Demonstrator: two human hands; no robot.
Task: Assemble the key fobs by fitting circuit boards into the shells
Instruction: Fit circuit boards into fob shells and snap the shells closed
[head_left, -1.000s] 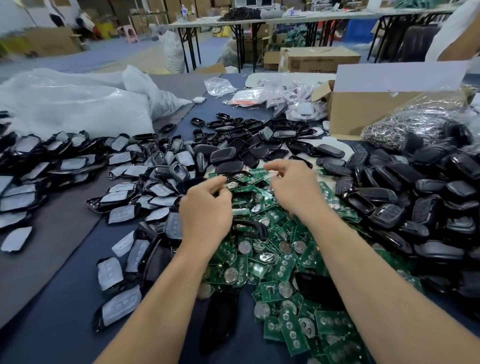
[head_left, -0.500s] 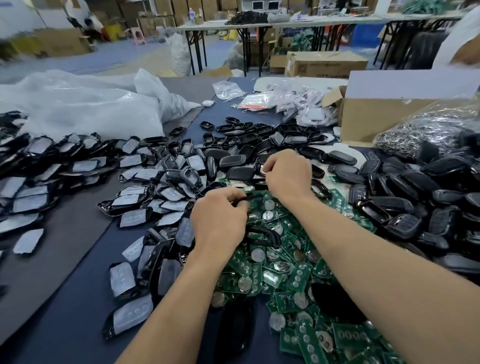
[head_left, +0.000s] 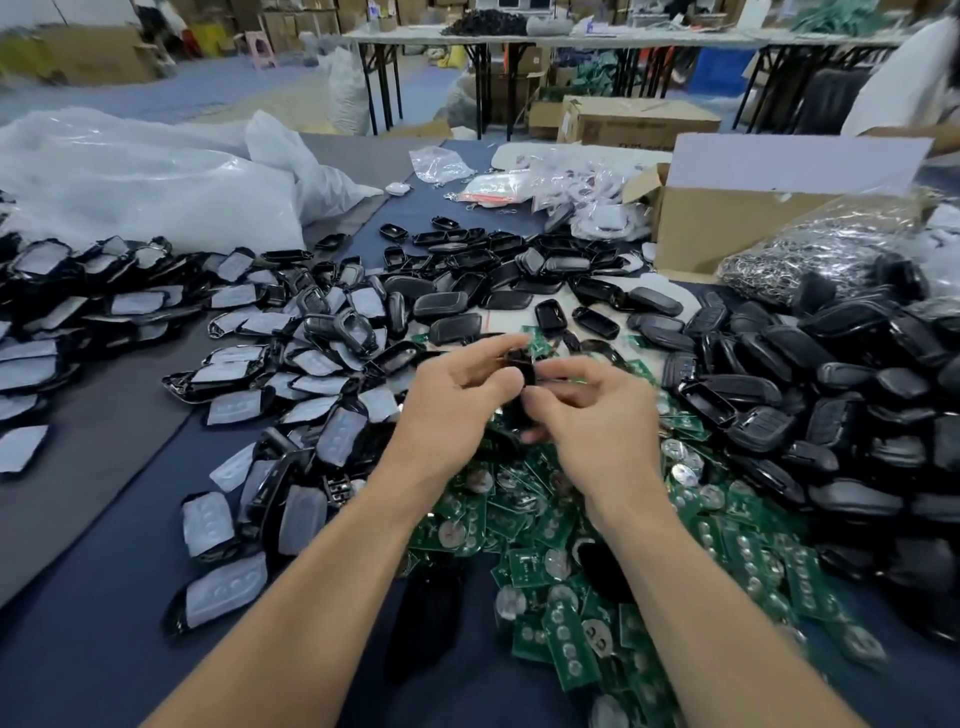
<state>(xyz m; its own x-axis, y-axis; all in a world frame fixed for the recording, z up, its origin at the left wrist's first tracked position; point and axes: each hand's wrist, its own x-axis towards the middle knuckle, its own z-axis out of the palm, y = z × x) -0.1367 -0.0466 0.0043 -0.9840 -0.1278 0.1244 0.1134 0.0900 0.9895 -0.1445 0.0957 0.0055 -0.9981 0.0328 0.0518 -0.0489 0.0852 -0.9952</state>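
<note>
The left hand (head_left: 457, 400) and right hand (head_left: 597, 421) both pinch one black shell (head_left: 521, 364) (partly hidden by fingers), held above the circuit boards (head_left: 545, 525) heaped toward the surface's (head_left: 104, 597) near edge.

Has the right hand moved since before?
Yes. The right hand came back toward the person, from the far edge of the circuit boards to the shell in the left hand.
</note>
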